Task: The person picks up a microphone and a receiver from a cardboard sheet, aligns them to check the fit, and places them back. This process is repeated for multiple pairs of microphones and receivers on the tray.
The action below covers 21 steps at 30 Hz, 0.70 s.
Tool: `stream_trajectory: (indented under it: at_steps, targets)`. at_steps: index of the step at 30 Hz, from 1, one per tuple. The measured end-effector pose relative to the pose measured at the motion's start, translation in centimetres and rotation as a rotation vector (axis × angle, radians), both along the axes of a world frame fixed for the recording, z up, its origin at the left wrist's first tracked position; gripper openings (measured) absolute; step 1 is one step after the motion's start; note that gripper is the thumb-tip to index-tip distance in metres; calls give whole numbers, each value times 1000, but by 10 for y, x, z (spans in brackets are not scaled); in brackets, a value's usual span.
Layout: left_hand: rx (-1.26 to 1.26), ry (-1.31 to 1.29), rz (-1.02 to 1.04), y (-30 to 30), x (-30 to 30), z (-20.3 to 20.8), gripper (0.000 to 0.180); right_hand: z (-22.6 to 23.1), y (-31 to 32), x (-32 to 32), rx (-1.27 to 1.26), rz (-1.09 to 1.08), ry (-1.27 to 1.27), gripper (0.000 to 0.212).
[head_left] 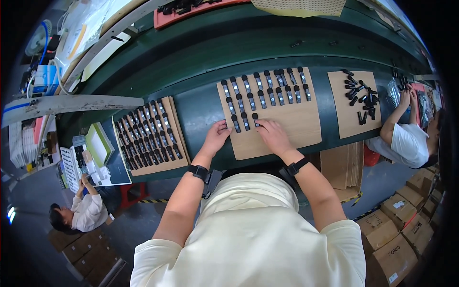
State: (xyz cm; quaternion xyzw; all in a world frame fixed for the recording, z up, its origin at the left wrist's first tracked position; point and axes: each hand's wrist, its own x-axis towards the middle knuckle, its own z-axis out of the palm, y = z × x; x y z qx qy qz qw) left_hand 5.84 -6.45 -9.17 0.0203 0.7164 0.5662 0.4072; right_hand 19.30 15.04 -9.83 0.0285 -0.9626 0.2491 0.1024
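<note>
Small dark microphones (262, 99) with black foam tips stand in rows on a brown cardboard sheet (282, 138) in front of me. My right hand (275, 137) has its fingertips closed on the third microphone (255, 120) of the short nearest row. That microphone's lower part is partly covered by my fingers. At the sheet's left edge, my left hand (217, 137) is loosely bent with thumb and fingers apart, beside the first microphone (235, 124) of the same row. Nothing shows in it.
Left of me, another cardboard sheet (180, 152) carries several rows of microphones. At right, loose black pieces (368, 98) lie on a third sheet (337, 103). Co-workers sit at the far left (88, 210) and far right (409, 143). Cartons (394, 258) stand on the floor.
</note>
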Motion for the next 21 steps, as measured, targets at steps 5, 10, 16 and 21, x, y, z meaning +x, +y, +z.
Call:
stream_trajectory:
  at_steps: [5, 10, 16, 21]
  targets:
    - [-19, -9, -4, 3, -1, 2, 46, 4, 5, -8, 2, -1, -9, 20]
    - [-22, 32, 7, 1, -3, -3, 45, 18, 12, -5, -45, -25, -46, 22]
    - [-192, 239, 120, -1, -14, -4, 40, 48, 77, -3, -4, -103, -24, 23]
    - [-298, 484, 154, 8, -33, 10, 38, 71, 173, -33, 16, -163, -6, 24]
